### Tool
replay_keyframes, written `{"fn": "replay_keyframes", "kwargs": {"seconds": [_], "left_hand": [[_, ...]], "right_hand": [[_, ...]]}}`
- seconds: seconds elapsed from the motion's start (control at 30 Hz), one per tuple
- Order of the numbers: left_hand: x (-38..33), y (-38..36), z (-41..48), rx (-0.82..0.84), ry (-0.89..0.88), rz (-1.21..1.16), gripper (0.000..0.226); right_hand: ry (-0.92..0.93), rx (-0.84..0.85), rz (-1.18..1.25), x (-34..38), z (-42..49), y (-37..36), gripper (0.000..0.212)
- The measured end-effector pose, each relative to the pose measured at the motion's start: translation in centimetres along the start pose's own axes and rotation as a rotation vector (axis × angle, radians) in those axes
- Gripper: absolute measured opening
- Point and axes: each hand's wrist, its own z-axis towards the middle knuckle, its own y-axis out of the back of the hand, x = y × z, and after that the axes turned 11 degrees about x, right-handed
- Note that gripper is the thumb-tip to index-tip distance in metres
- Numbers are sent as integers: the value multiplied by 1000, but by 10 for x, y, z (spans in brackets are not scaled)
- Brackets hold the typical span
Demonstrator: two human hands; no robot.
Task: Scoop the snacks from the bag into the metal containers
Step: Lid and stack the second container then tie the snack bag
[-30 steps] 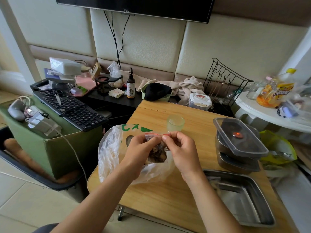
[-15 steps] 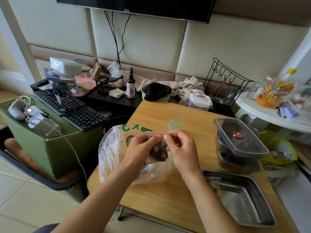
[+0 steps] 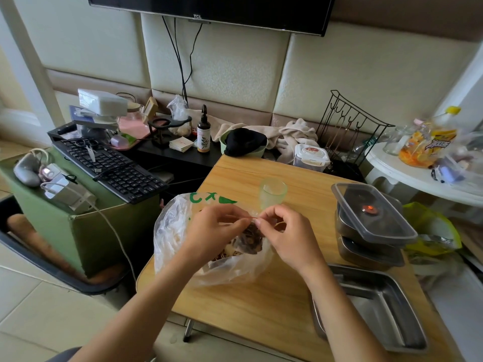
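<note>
A small clear zip bag of brown snacks (image 3: 251, 237) hangs over a larger crumpled plastic bag (image 3: 172, 231) on the wooden table (image 3: 248, 304). My left hand (image 3: 213, 231) and my right hand (image 3: 287, 233) each pinch the zip bag's red-lined top edge, fingertips almost meeting. An open metal tray (image 3: 376, 307) lies at the table's right front. Behind it stand stacked metal containers (image 3: 366, 246) topped by a clear plastic lid (image 3: 373, 212). A small pale green cup (image 3: 272, 190) stands just beyond my hands.
A green box with a black keyboard (image 3: 109, 165) stands left of the table. Cloths, a spray bottle (image 3: 203, 134) and a wire rack (image 3: 350, 126) crowd the far side. A white round table (image 3: 418, 176) with a snack jar is at the right.
Both hands have shifted slightly along the zip bag's top edge, fingertips now closer together at the seal. The bag hangs a little lower over the big plastic bag.
</note>
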Motion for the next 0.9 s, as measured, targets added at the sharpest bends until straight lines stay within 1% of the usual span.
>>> {"fn": "replay_keyframes", "kwargs": {"seconds": [0.03, 0.17, 0.33, 0.43, 0.53, 0.67, 0.8, 0.9], "left_hand": [[1, 3, 0, 9, -5, 46, 4], [1, 4, 0, -20, -16, 53, 6], [1, 4, 0, -26, 46, -48, 8], [-1, 4, 0, -50, 46, -97, 10], [0, 2, 0, -69, 30, -90, 10], [3, -2, 1, -67, 27, -45, 11], [3, -4, 1, -77, 19, -35, 12], [2, -6, -1, -63, 0, -7, 10]], "right_hand": [[8, 7, -22, -1, -1, 2, 10], [45, 31, -52, 0, -1, 3, 10], [86, 31, -105, 1, -1, 1, 13], [103, 58, -177, 0, 0, -2, 17], [121, 66, -236, 0, 0, -6, 17], [141, 35, -210, 5, -1, -9, 16], [126, 57, -136, 7, -1, -7, 13], [136, 57, -175, 6, -1, -6, 9]]}}
